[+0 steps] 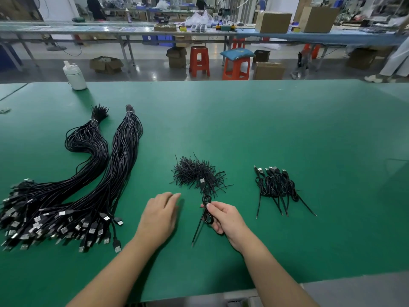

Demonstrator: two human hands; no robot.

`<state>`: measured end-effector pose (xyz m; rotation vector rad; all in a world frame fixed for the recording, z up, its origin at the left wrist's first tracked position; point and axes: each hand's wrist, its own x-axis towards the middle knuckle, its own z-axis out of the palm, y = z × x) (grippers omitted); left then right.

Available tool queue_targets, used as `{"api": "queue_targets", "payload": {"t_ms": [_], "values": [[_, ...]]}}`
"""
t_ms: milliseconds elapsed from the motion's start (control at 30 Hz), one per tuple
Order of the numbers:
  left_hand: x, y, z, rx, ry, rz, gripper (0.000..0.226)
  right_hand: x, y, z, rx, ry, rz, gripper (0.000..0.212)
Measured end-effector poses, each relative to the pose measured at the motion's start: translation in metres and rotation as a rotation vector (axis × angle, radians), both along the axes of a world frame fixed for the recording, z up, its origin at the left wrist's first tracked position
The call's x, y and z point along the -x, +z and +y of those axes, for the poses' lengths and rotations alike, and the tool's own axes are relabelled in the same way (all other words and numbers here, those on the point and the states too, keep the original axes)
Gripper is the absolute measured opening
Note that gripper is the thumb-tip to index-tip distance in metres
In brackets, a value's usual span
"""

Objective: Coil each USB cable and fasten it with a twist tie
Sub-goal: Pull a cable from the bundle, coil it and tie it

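Observation:
My right hand (223, 219) grips a coiled black USB cable (207, 204) just above the green table; its plug points toward the pile of black twist ties (195, 170), and its loose tail hangs down to the left. My left hand (160, 214) hovers flat with straight fingers, left of the coil and below the ties, holding nothing. Two long bundles of uncoiled USB cables (93, 173) lie on the left, plugs toward me. Several coiled and tied cables (276, 185) lie in a row on the right.
A white plastic bottle (74, 75) stands at the far left edge of the green table (265, 129). Beyond the table are red stools (199, 60), cardboard boxes and long workbenches. The table's front edge runs just under my forearms.

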<state>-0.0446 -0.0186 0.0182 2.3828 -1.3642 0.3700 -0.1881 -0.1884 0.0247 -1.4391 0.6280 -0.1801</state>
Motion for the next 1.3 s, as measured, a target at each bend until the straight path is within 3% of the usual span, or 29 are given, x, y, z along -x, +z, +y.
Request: {"api": "queue_targets", "payload": {"t_ms": [100, 300, 500, 567, 733, 867, 1000, 1100, 1300], "values": [[-0.021, -0.005, 0.02, -0.147, 0.143, 0.015, 0.04, -0.001, 0.002, 0.0, -0.004, -0.025, 0.039, 0.02], [-0.024, -0.013, 0.019, -0.089, 0.261, 0.097, 0.036, -0.005, 0.027, -0.013, 0.025, -0.068, 0.141, 0.028], [-0.024, -0.016, 0.021, -0.036, 0.264, 0.094, 0.036, 0.014, 0.075, -0.102, 0.755, -0.301, 0.462, 0.023], [-0.024, -0.016, 0.02, -0.029, 0.268, 0.1, 0.032, 0.023, 0.082, -0.132, 0.863, -0.367, 0.574, 0.028], [-0.025, -0.017, 0.021, -0.002, 0.264, 0.098, 0.037, 0.028, 0.076, -0.156, 1.003, -0.287, 0.916, 0.041], [-0.024, -0.016, 0.022, 0.009, 0.256, 0.095, 0.038, 0.011, 0.072, -0.13, 1.118, -0.26, 0.793, 0.04], [-0.024, -0.015, 0.022, 0.021, 0.251, 0.095, 0.034, -0.009, 0.047, -0.064, 1.076, -0.073, 0.555, 0.033], [-0.024, -0.017, 0.022, 0.025, 0.251, 0.09, 0.028, -0.021, 0.015, -0.011, 1.102, 0.034, 0.411, 0.039], [-0.026, -0.019, 0.025, 0.028, 0.309, 0.107, 0.025, -0.021, -0.022, 0.018, 1.304, 0.038, 0.379, 0.045]]}}
